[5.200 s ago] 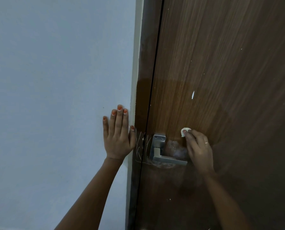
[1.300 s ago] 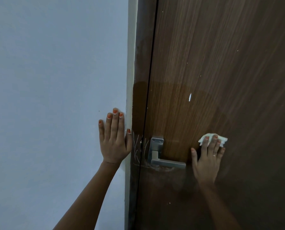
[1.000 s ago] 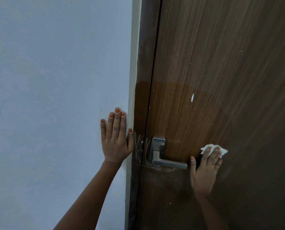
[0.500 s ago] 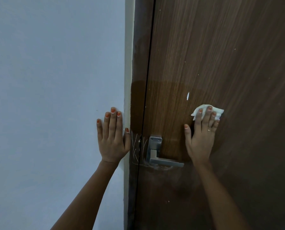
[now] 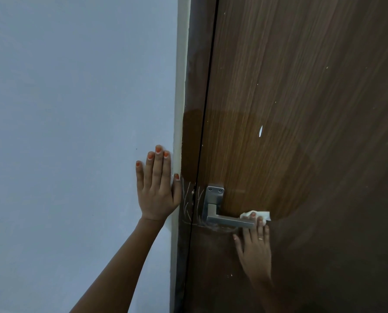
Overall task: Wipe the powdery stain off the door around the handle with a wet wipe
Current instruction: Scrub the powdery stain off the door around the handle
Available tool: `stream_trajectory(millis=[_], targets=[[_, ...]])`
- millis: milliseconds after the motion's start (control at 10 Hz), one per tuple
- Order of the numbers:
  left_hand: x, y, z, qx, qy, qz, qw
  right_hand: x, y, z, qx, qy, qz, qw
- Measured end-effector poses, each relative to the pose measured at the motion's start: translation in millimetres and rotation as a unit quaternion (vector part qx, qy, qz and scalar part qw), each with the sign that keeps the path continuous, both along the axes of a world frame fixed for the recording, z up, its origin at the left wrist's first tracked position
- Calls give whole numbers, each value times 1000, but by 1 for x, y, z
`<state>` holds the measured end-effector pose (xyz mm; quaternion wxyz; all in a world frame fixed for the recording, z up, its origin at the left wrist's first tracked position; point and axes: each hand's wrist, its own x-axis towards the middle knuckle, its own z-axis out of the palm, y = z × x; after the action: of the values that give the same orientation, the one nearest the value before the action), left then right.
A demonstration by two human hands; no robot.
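Note:
A dark brown wooden door (image 5: pixel 301 109) fills the right half of the view, with a silver lever handle (image 5: pixel 222 213) near its left edge. My right hand (image 5: pixel 255 249) lies flat on the door below the lever's free end, fingers pressing a white wet wipe (image 5: pixel 256 215) against the wood at the lever's tip. Thin white powdery streaks (image 5: pixel 189 202) remain left of the handle plate and under the lever. My left hand (image 5: pixel 155 188) rests flat on the wall beside the door frame, holding nothing.
A pale blue-grey wall (image 5: pixel 75 132) takes up the left half. The door frame (image 5: pixel 193 86) runs vertically between wall and door. A small white chip (image 5: pixel 260 131) and a few white specks mark the door above the handle.
My right hand with the wipe has slid down from above the handle, near the white chip, to the lever's free end. The left hand has stayed on the wall.

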<state>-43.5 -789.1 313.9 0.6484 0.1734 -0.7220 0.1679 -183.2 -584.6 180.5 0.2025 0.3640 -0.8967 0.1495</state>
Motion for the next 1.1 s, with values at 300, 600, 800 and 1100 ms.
stream_trajectory(millis=[300,600,800,1100], targets=[[1,-1,-1,-4,0,2,1000,-17,10,14,-70,42,-33,996],[0,-1,0,-2,-4,-1,1000,1,-8,2,-196,-75,-99,973],[0,-1,0,0,-5,-6,1000,-9,-10,14,-231,-65,-99,966],[0,-2,-2,1,-4,-5,1000,-8,-8,18,-232,-52,-81,968]])
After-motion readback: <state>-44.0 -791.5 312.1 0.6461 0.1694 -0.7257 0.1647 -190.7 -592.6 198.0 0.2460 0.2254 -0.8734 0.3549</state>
